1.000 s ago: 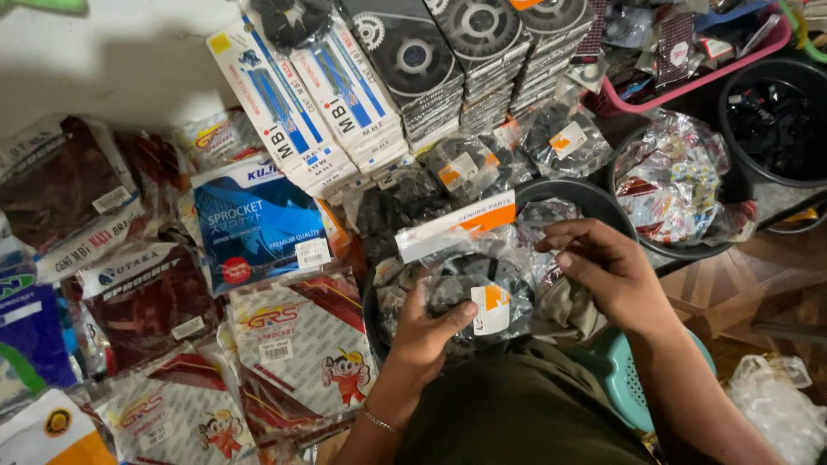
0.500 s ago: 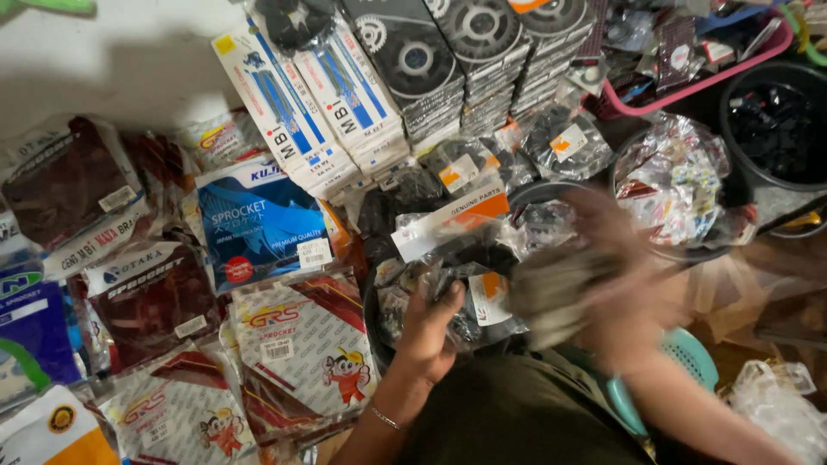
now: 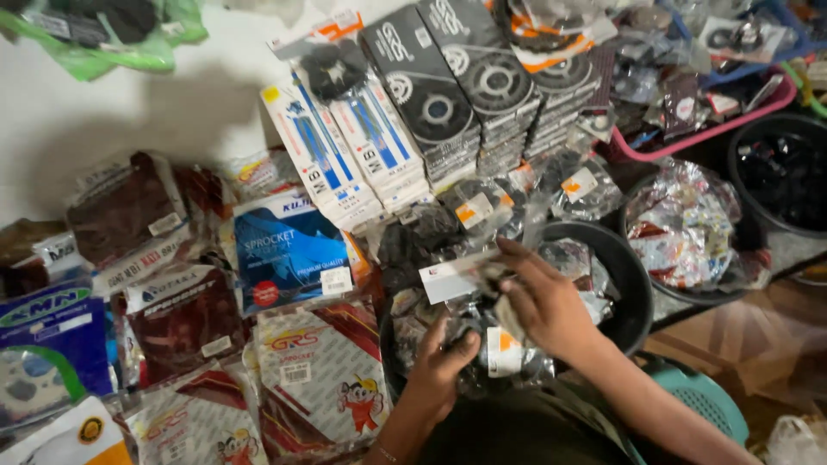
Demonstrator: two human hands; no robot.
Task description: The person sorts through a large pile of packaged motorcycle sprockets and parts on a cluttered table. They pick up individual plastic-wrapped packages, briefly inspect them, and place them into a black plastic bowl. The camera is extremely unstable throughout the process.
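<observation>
Head view | left hand [image 3: 441, 372] gripping clear bagged part [image 3: 500, 349] from below, over black tub [image 3: 633, 284] | right hand [image 3: 544, 303] pinching bag's white label [image 3: 448, 277], steadying it above tub

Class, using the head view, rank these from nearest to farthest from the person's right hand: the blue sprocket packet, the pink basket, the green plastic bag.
From the right hand:
1. Blue sprocket packet, to its left in the spread of packets.
2. Pink basket, up at the right.
3. Green plastic bag, far top-left corner.
</observation>
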